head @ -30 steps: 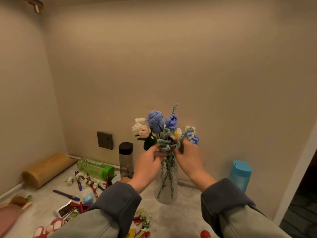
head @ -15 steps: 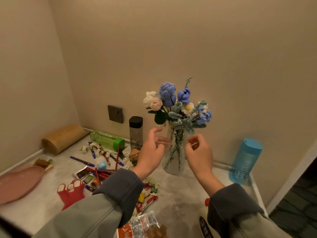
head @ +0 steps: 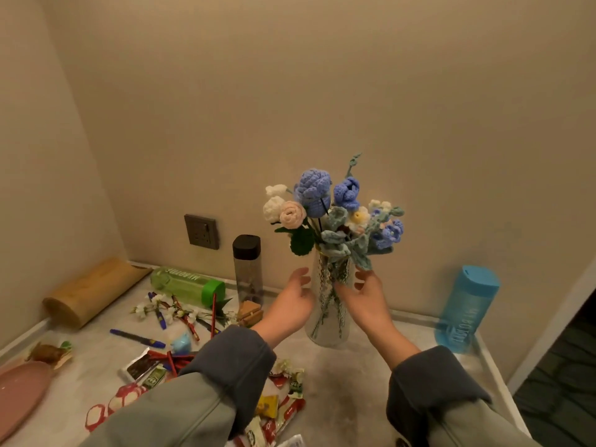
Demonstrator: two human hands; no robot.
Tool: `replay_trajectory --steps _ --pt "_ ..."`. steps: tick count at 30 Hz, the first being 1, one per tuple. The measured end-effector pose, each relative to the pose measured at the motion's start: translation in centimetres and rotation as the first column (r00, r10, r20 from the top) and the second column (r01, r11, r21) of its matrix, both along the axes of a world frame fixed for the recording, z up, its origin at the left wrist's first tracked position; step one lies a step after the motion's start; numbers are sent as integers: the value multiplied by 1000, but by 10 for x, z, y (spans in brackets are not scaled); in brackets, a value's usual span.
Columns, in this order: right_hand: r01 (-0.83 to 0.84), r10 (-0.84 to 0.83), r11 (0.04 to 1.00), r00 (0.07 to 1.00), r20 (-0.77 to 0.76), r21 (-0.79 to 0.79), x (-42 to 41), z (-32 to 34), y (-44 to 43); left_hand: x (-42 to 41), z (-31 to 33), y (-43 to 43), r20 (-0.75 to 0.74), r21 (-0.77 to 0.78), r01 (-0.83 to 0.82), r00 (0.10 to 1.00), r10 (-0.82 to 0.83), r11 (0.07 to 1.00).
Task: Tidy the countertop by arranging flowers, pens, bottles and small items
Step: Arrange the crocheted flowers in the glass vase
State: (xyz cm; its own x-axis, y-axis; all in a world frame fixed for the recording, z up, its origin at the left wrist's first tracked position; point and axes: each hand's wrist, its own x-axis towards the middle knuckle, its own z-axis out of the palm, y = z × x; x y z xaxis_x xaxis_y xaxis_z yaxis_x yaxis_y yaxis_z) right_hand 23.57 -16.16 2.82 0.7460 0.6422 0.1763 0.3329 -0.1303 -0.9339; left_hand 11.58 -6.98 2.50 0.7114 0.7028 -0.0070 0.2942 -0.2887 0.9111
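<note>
A bunch of crocheted flowers (head: 332,217), blue, white and pink, stands in a clear glass vase (head: 327,330) on the grey countertop (head: 351,382). My left hand (head: 292,306) is at the vase's left side and my right hand (head: 367,303) at its right side, palms facing the glass, fingers spread and curved. Whether they touch the glass I cannot tell. Several pens (head: 137,337) lie scattered left of the vase. A green bottle (head: 187,283) lies on its side at the back, a dark-capped clear bottle (head: 247,269) stands beside it, and a blue bottle (head: 464,309) stands at the right.
A wooden roll (head: 90,290) rests against the left wall, and a pink plate (head: 19,395) sits at the near left. Snack packets (head: 280,411) and small white flower sprigs (head: 151,306) litter the counter. A wall socket (head: 201,231) is behind. The counter edge drops off at the right.
My hands let go of the flower stems and dropped from the bouquet to either side of the vase. The view tilted down, showing more of the counter.
</note>
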Motion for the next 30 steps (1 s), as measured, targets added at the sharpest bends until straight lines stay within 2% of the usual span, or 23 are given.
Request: replay_trajectory --steps 4,8,13,16,19,22,24,28,30 --pt "54 -59 989 998 31 140 -1 3 16 13 7 23 -9 -16 143 990 -143 990" --pt "157 -167 969 985 41 192 -6 1 24 23 8 39 31 4 212 977 -212 977" --pt "315 -326 936 944 49 159 -11 -6 34 33 0 48 124 51 275 952 -279 960" --pt "351 -359 929 931 60 115 -11 -6 31 33 -2 47 183 40 288 939 -290 957" --pt "355 -357 934 932 55 39 -10 -7 22 32 -3 38 245 102 289 920 -306 952" --pt "347 -348 938 936 58 17 -6 -4 10 33 -13 26 203 146 265 935 -291 953" --pt "347 -349 937 933 84 39 -4 -1 1 35 -20 15 133 142 237 958 -256 961" --pt "330 -337 939 939 64 95 3 6 -13 41 -30 -12 -14 243 147 989 -148 959" --pt "290 -296 953 953 67 93 7 11 -20 41 -35 -24 -2 187 119 993 -121 975"
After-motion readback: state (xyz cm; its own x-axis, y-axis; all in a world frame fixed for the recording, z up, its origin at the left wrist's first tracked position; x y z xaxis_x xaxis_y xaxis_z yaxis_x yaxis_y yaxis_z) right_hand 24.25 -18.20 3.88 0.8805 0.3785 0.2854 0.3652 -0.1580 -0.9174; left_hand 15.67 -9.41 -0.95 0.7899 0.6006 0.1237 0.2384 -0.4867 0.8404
